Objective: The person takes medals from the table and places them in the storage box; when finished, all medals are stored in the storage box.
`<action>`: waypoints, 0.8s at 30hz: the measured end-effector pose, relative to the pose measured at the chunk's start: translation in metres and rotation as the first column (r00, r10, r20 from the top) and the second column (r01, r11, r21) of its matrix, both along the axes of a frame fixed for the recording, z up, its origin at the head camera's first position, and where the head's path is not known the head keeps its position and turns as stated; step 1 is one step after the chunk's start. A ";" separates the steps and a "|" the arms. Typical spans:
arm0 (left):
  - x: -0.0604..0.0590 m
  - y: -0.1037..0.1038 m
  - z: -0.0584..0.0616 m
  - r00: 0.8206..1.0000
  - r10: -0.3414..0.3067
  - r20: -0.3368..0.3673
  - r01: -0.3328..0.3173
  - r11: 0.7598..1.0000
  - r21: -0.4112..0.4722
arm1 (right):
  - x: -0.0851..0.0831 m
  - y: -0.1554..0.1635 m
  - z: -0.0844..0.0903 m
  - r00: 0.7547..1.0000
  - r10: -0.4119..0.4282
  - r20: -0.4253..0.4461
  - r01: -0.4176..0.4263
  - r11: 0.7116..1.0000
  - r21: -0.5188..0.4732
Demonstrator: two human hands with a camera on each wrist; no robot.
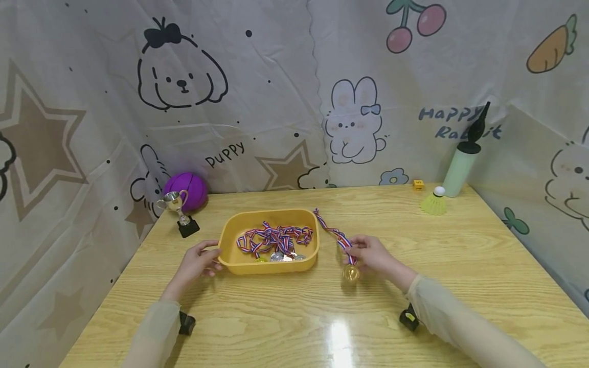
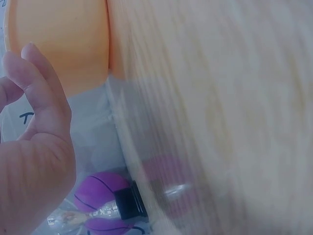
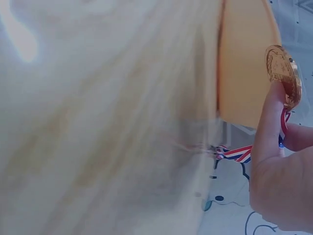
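A yellow plastic basin [image 1: 269,268] sits on the wooden table, holding tangled striped ribbons [image 1: 280,237] and silver medals [image 1: 277,256]. My left hand [image 1: 195,263] is at the basin's left end, its loosely bent fingers touching the side near the rim. Right of the basin, my right hand [image 1: 374,254] pinches the red, white and blue ribbon [image 1: 342,241] of a gold medal [image 1: 351,273] just above the disc. The medal hangs below the fingers, and the ribbon's far end trails toward the basin's back right corner. In the right wrist view the gold medal [image 3: 281,73] shows beside the index finger.
At the back left a small trophy cup [image 1: 181,212] stands before a purple ball [image 1: 193,191]. Toward the back right are a yellow shuttlecock [image 1: 434,203], a small yellow cube [image 1: 418,185] and a green hand pump [image 1: 460,166]. A printed cloth [image 1: 285,112] hangs behind the table.
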State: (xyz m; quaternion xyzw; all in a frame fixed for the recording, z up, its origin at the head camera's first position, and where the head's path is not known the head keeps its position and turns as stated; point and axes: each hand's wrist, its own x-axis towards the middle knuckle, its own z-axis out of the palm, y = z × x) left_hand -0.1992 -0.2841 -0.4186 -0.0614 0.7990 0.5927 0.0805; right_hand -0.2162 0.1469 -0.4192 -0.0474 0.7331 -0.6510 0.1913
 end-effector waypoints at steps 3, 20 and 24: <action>0.000 0.000 0.000 1.000 0.003 0.004 -0.003 1.000 0.003 | -0.003 0.003 0.006 1.000 -0.005 0.017 0.005 1.000 -0.031; 0.000 0.000 -0.001 1.000 -0.002 0.006 0.002 1.000 -0.001 | -0.008 -0.003 0.050 0.995 -0.083 -0.053 0.074 0.985 -0.157; 0.000 0.001 0.001 1.000 -0.002 0.006 0.002 1.000 0.001 | -0.009 -0.007 0.060 0.994 -0.079 -0.080 0.064 0.982 -0.178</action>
